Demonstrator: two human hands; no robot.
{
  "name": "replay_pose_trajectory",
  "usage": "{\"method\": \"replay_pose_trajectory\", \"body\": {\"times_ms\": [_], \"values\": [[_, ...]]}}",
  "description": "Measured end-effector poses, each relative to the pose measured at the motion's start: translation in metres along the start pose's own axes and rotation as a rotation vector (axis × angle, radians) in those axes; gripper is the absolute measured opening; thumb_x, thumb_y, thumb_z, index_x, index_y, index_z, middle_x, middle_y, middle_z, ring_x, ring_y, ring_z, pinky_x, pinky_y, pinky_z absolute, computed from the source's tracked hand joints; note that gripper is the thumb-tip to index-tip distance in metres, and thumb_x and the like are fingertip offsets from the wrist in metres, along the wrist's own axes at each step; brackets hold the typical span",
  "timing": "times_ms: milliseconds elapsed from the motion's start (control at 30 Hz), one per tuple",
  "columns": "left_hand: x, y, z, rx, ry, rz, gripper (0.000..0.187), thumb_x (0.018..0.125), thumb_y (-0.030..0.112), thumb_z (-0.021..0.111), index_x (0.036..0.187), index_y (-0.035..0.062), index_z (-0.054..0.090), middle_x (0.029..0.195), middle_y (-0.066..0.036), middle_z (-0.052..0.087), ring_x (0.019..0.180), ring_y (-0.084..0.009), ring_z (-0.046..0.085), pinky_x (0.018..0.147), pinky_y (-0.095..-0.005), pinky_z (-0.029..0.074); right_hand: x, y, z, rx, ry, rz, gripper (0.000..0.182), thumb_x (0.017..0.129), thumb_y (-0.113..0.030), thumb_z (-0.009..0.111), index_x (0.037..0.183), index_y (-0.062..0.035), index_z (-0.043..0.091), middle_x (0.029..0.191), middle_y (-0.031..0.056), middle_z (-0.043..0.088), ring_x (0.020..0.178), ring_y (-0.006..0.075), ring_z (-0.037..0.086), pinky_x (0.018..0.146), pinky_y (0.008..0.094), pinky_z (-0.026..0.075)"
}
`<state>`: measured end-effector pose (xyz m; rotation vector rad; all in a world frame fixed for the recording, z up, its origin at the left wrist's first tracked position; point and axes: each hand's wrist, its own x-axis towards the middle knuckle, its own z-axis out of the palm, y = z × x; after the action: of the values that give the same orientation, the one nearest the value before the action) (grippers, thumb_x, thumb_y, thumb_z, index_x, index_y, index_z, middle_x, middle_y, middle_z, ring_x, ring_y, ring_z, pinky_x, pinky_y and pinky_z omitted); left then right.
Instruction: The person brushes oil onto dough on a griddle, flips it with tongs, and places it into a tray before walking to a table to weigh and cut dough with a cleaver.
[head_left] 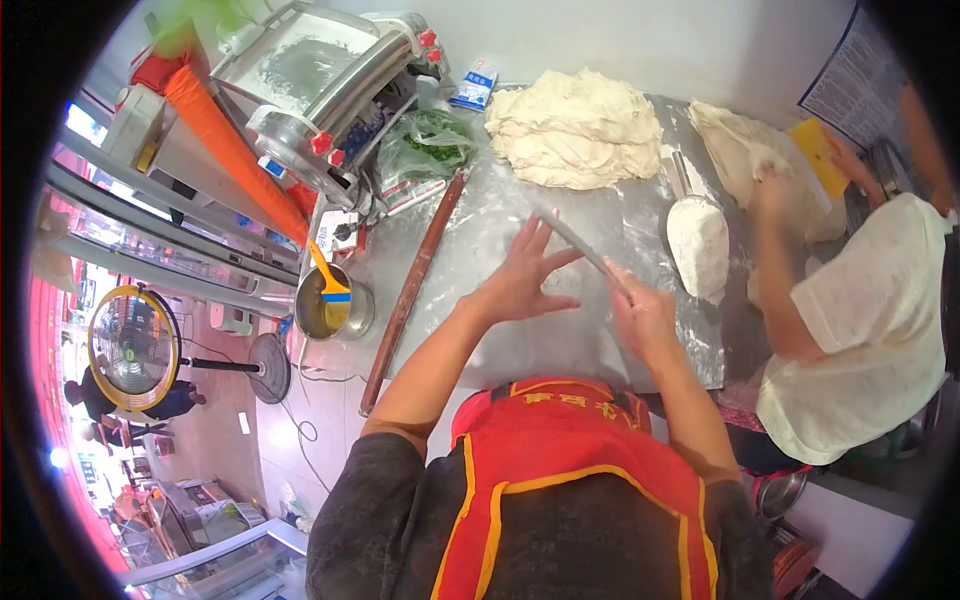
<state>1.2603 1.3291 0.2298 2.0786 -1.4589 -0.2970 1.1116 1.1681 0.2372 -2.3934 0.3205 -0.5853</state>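
Fingers of my right hand [645, 318] are grasping the near end of a thin, flat tool [580, 245], which is slanting over the metal counter [500, 345]. Fingers of my left hand [522, 275] are spreading, released, by the tool's far end; I'm not able to tell whether they are touching it. A large dough mound [575, 130] is sitting beyond both hands, with a floury scoop [698, 245] lying to its right. Off to the left, a long wooden rod [415, 290] is lying beside the bag of greens [430, 145]. At right, a co-worker [865, 310] is reaching over more dough [735, 150].
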Motion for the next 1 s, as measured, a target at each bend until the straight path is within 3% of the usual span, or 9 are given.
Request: {"method": "replay_pose_trajectory", "body": {"times_ms": [67, 167, 267, 367, 467, 567, 667, 767, 1000], "values": [[0.0, 0.003, -0.009, 0.277, 0.041, 0.04, 0.056, 0.076, 0.035, 0.07, 0.127, 0.023, 0.052, 0.146, -0.025, 0.016, 0.137, -0.0426, 0.007, 0.109, -0.052, 0.017, 0.001, 0.003, -0.009, 0.016, 0.031, 0.001, 0.031, 0.081, -0.008, 0.06, 0.112, -0.0108, 0.063, 0.084, 0.0196, 0.064, 0.067, 0.0314, 0.064, 0.058, 0.0374, 0.049], [-0.002, 0.0, -0.023, 0.304, 0.025, 0.119, 0.047, 0.078, 0.03, 0.069, 0.122, 0.0216, 0.056, 0.147, -0.019, 0.017, 0.138, -0.0386, 0.006, 0.11, -0.0495, 0.017, 0.003, 0.015, -0.025, 0.042, 0.028, 0.049, 0.028, 0.083, -0.011, 0.061, 0.111, -0.009, 0.063, 0.086, 0.0205, 0.064, 0.065, 0.0287, 0.065, 0.057, 0.0343, 0.049], [-0.005, -0.009, -0.027, 0.189, 0.115, 0.155, 0.024, 0.085, 0.026, 0.061, 0.101, 0.0093, 0.064, 0.138, -0.017, 0.034, 0.132, -0.0336, 0.024, 0.106, -0.0439, 0.025, -0.001, 0.019, -0.032, 0.047, 0.002, 0.103, 0.027, 0.084, -0.013, 0.06, 0.111, -0.007, 0.063, 0.084, 0.0206, 0.064, 0.061, 0.0261, 0.063, 0.056, 0.0321, 0.048], [0.002, -0.018, -0.013, -0.112, 0.277, -0.021, 0.028, 0.091, 0.025, 0.051, 0.079, 0.0021, 0.059, 0.107, -0.013, 0.054, 0.104, -0.0291, 0.048, 0.091, -0.0383, 0.038, -0.007, 0.02, -0.028, 0.042, 0.015, 0.129, 0.028, 0.085, -0.013, 0.06, 0.111, -0.0056, 0.063, 0.08, 0.0203, 0.064, 0.057, 0.0237, 0.061, 0.054, 0.0313, 0.047], [0.005, -0.01, -0.006, -0.315, 0.301, -0.216, 0.036, 0.095, 0.027, 0.043, 0.073, 0.0003, 0.054, 0.077, -0.008, 0.052, 0.074, -0.0238, 0.05, 0.07, -0.0356, 0.042, -0.012, 0.016, -0.025, 0.037, 0.02, 0.159, 0.027, 0.085, -0.013, 0.06, 0.111, -0.0046, 0.062, 0.073, 0.02, 0.061, 0.051, 0.0217, 0.057, 0.052, 0.0313, 0.045], [0.014, -0.017, 0.008, -0.547, 0.404, -0.416, 0.031, 0.096, 0.025, 0.042, 0.079, 0.0034, 0.056, 0.066, -0.003, 0.046, 0.063, -0.0183, 0.046, 0.059, -0.0335, 0.04, -0.013, 0.012, -0.024, 0.029, -0.002, 0.164, 0.027, 0.085, -0.014, 0.06, 0.11, -0.0043, 0.062, 0.067, 0.0198, 0.058, 0.048, 0.0211, 0.052, 0.05, 0.0314, 0.043], [0.017, -0.069, 0.033, -1.419, 0.359, -0.484, 0.023, 0.094, 0.023, 0.046, 0.087, 0.0046, 0.058, 0.063, 0.001, 0.041, 0.06, -0.0134, 0.043, 0.054, -0.0301, 0.037, -0.015, 0.011, -0.022, 0.061, 0.005, 0.139, 0.027, 0.085, -0.013, 0.06, 0.11, -0.0043, 0.062, 0.064, 0.0197, 0.056, 0.047, 0.0216, 0.051, 0.049, 0.0318, 0.042], [0.026, -0.042, 0.029, -1.459, 0.56, -0.611, 0.014, 0.091, 0.017, 0.049, 0.091, 0.0056, 0.058, 0.064, 0.004, 0.039, 0.058, -0.0113, 0.039, 0.056, -0.0262, 0.037, -0.017, 0.008, -0.023, 0.062, -0.012, 0.168, 0.027, 0.085, -0.013, 0.059, 0.111, -0.0046, 0.062, 0.063, 0.0197, 0.055, 0.047, 0.0225, 0.052, 0.049, 0.0322, 0.042], [0.031, -0.073, 0.061, -1.673, 0.666, -0.531, 0.01, 0.086, 0.004, 0.049, 0.095, 0.0052, 0.053, 0.07, 0.002, 0.043, 0.057, -0.0082, 0.043, 0.061, -0.0252, 0.039, -0.02, 0.01, -0.019, 0.099, -0.002, 0.163, 0.028, 0.086, -0.014, 0.058, 0.112, -0.005, 0.061, 0.063, 0.0199, 0.055, 0.048, 0.0239, 0.055, 0.05, 0.0325, 0.043]]}}
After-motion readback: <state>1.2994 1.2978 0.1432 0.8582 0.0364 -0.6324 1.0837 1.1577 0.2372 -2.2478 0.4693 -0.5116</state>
